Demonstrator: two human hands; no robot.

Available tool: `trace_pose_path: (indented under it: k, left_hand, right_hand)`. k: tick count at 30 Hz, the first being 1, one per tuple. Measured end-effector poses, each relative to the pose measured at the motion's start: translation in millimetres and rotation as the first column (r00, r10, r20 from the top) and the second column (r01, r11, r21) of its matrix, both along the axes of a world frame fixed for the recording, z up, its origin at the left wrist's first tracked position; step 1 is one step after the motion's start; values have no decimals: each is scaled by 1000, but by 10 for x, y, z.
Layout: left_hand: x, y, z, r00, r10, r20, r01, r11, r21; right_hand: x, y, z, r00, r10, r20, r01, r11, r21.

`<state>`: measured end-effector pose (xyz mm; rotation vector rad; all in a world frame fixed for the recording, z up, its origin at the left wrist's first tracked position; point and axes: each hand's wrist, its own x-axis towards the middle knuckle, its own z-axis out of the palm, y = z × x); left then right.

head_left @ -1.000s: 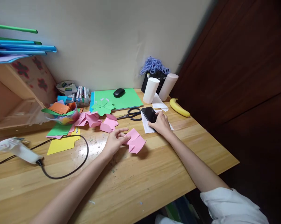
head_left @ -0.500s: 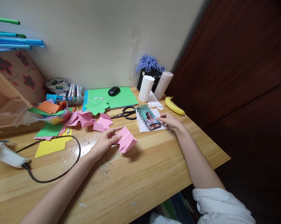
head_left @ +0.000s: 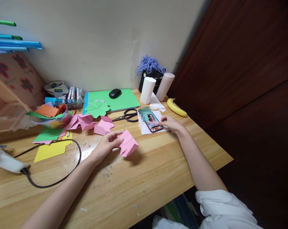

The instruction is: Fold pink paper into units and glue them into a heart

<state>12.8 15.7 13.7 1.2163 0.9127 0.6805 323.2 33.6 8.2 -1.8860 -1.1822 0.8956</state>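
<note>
Pinched between the thumb and fingers of my left hand point(head_left: 107, 145) is a folded pink paper piece point(head_left: 129, 143), tilted a little above the wooden table. My right hand point(head_left: 170, 123) reaches over a smartphone point(head_left: 154, 122), one finger at its screen and the other fingers loosely bent, holding nothing. A picture of a person is lit on the screen. Under the phone lie white paper sheets point(head_left: 146, 131). More folded pink paper point(head_left: 104, 125) rests beyond my left hand, beside black-handled scissors point(head_left: 127, 116).
A glue gun point(head_left: 9, 159) with a looping black cable lies at left, near yellow paper point(head_left: 50, 150) and a bowl of paper scraps point(head_left: 50, 117). Behind are green sheets point(head_left: 127, 98), a mouse point(head_left: 115, 93) and paper rolls point(head_left: 147, 90). A banana point(head_left: 176, 108) sits right.
The view has shifted slightly, so everything appears a little further left. My left hand keeps its grip on the pink paper, and my right finger stays at the phone.
</note>
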Motion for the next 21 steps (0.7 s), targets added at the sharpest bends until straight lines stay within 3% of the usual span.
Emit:
trace_pose_path:
  k: [9, 18, 21]
  left_hand:
    - [-14, 2, 15, 999, -34, -1, 34, 999, -9]
    - [-9, -16, 32, 1000, -10, -21, 11, 1000, 14]
    - [-10, -18, 70, 995, -65, -79, 66, 998, 5]
  right_hand:
    - [-55, 77, 0, 990, -118, -79, 124, 990, 74]
    - [-102, 79, -15, 989, -105, -106, 122, 977, 174]
    - [-205, 70, 21, 993, -62, -102, 86, 963, 254]
